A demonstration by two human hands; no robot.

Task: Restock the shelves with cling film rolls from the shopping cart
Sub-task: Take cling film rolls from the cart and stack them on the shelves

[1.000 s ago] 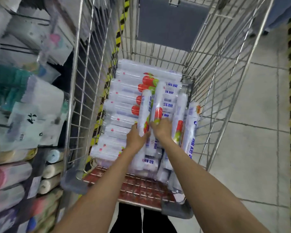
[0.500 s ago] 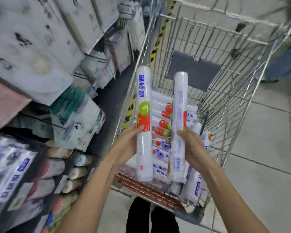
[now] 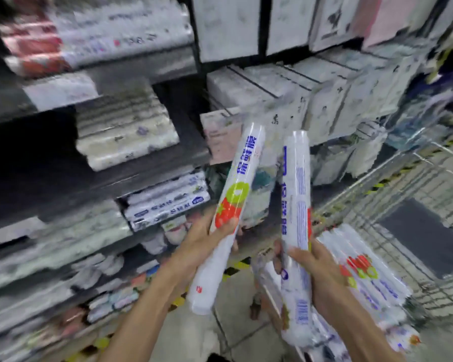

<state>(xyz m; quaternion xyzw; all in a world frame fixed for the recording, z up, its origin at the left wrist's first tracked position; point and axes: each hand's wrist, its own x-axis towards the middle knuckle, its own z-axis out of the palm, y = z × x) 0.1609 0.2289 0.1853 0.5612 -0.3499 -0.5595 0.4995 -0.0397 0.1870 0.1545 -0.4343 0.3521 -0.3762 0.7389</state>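
Left hand (image 3: 209, 244) grasps one cling film roll (image 3: 229, 210) and right hand (image 3: 311, 267) another (image 3: 296, 205), both near-upright at centre frame. The shelves (image 3: 147, 176) fill the frame's left, nearer the left hand; the cart (image 3: 403, 178) sits lower right.

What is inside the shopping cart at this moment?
Cling film rolls lie piled inside the cart. The right hand and the roll it grips cover part of the pile; the cart floor beneath is hidden.
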